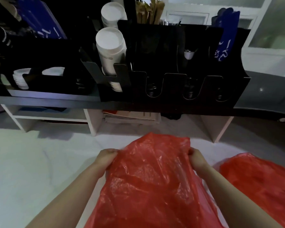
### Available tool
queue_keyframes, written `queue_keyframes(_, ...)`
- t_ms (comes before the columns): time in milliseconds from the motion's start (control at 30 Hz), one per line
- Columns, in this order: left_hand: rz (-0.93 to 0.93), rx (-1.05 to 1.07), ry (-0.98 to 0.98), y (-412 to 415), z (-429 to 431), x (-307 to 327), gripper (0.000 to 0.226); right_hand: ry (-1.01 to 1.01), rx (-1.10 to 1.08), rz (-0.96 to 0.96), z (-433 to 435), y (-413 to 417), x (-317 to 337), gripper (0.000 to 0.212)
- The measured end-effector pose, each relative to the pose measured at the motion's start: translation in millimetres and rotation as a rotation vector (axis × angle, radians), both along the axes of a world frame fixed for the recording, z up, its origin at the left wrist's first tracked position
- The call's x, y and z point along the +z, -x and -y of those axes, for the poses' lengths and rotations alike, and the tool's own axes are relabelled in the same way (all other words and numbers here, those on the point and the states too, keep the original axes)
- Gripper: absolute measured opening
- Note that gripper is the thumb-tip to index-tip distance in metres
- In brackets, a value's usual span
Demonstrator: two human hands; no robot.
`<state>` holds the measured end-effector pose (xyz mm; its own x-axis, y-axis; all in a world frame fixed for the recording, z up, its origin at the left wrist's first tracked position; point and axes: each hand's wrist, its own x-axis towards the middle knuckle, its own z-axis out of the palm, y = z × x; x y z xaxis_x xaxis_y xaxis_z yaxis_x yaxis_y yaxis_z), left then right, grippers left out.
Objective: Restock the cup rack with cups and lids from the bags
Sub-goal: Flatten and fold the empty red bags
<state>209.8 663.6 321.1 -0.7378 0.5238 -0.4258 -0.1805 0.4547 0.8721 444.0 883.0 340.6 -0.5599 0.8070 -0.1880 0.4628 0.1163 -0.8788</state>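
Observation:
A large red plastic bag [151, 181] lies on the white counter in front of me. My left hand [107, 157] pinches its left top edge and my right hand [197, 157] pinches its right top edge. What the bag holds is hidden. A second red bag [260, 181] lies to the right, apart from both hands. Above stands the black cup rack [171, 86]. One slot holds a tall stack of white cups [110, 51], with another white stack [112, 14] behind it. Three front slots to the right show only bare springs.
White lids [21, 78] sit in a black holder on the left of the grey shelf [44, 97]. Wrapped brown sticks [150, 12] and blue packets [225, 38] stand at the rack's back. Folded paper [132, 117] lies under the shelf, between white supports.

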Motion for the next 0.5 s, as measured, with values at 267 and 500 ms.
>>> queue_keyframes(267,0.075,0.026,-0.060,11,26,1,0.023,-0.043,-0.205,0.058,10,-15,-8,0.019)
queue_keyframes(500,0.330,0.129,-0.307,65,83,13,0.014,0.135,-0.543,-0.176,19,-51,-5,0.009)
